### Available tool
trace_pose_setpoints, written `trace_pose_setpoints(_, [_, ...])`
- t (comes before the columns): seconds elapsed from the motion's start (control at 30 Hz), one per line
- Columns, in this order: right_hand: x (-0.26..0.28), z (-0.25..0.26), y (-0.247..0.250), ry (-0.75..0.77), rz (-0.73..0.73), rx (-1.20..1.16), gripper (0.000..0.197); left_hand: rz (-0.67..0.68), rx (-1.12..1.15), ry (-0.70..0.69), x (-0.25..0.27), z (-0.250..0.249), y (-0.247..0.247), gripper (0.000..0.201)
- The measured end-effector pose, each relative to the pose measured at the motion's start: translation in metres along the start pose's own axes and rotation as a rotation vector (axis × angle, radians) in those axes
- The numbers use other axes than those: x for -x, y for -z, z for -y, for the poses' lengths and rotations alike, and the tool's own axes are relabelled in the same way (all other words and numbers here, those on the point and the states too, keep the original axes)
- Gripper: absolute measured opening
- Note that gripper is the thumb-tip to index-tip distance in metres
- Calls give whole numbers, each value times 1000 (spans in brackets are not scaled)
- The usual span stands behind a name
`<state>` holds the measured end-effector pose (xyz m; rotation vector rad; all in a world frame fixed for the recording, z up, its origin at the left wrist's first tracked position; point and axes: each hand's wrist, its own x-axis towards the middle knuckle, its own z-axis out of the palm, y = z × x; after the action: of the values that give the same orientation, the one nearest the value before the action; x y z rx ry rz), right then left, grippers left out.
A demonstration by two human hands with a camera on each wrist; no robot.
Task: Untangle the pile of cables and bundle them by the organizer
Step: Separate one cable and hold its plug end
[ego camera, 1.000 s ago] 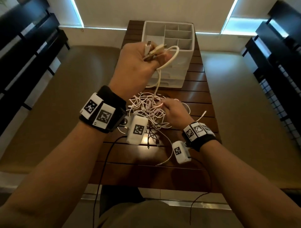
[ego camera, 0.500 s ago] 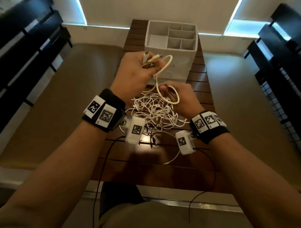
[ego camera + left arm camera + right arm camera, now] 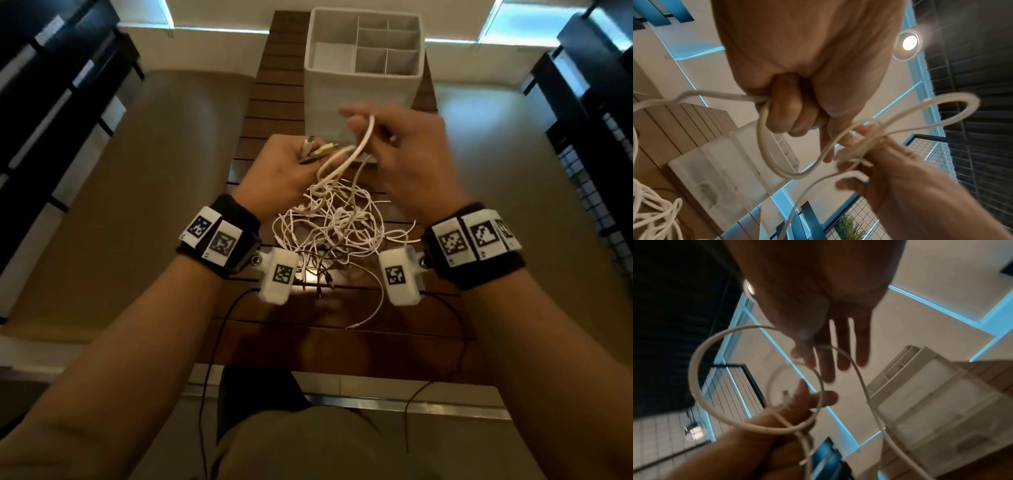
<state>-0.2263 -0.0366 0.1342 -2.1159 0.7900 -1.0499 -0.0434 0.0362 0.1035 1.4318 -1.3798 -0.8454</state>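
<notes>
Left hand fisted around a white cable, plug ends poking out past the thumb. Right hand blurred, fingers fairly straight with a loop of the same cable hooked over them; pinching or not, can't tell. Both raised over the cable pile on the worktop. Organizer just behind the hands, compartments hold nothing visible.

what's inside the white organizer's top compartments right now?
In the head view the white organizer stands open-topped at the table's far end, and its divided compartments show only bare white walls and floors. Its front drawers are shut and partly hidden by the right hand, so their contents cannot be seen.
</notes>
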Motion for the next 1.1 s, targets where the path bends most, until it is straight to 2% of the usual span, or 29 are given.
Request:
trace_pose_setpoints(0.07, [-1, 0, -1, -16, 86, 39, 26, 32, -5, -5, 2, 1, 1, 29])
trace_pose_setpoints(0.2, [-7, 23, -1, 172, -22, -70, 26, 40, -6, -43, -3, 6, -4, 17])
trace_pose_setpoints(0.3, [-7, 23, -5, 189, -20, -104, 30, 52, -18, -82, -7, 6, -13, 11])
trace_pose_setpoints(0.37, [-4, 13, -3, 145, -32, -17, 40, 44, -49, -106, -11, 5, -13, 9])
trace_pose_setpoints(0.47, [7, -7, -3, -17, -13, 75, 68, 18, 10, -109, -14, -6, -10, 16])
trace_pose_setpoints(0.57, [18, -29, -11, -162, 46, -127, 86, 1, 8, -139, -15, -15, -9, 19])
trace_pose_setpoints(0.6, [22, -36, -13, -202, 58, -220, 86, -15, 16, -138, -16, -16, -8, 18])
trace_pose_setpoints(0.73, [31, -44, -13, -371, 186, -461, 49, -85, 62, -126, -19, -22, -5, 14])
trace_pose_setpoints(0.8, [32, -44, -10, -426, 272, -490, 39, -123, 71, -119, -21, -28, -2, 18])
trace_pose_setpoints(0.87, [28, -44, -6, -394, 393, -407, 39, -144, 98, -145, -22, -37, 2, 22])
trace_pose_setpoints(0.97, [25, -45, -2, -403, 596, -307, 51, -157, 126, -182, -24, -48, 7, 22])
trace_pose_setpoints(1.03, [26, -44, -3, -416, 641, -290, 52, -166, 97, -195, -24, -51, 7, 23])
trace_pose_setpoints(1.1, [24, -43, -3, -396, 594, -317, 41, -176, 73, -186, -23, -50, 6, 23])
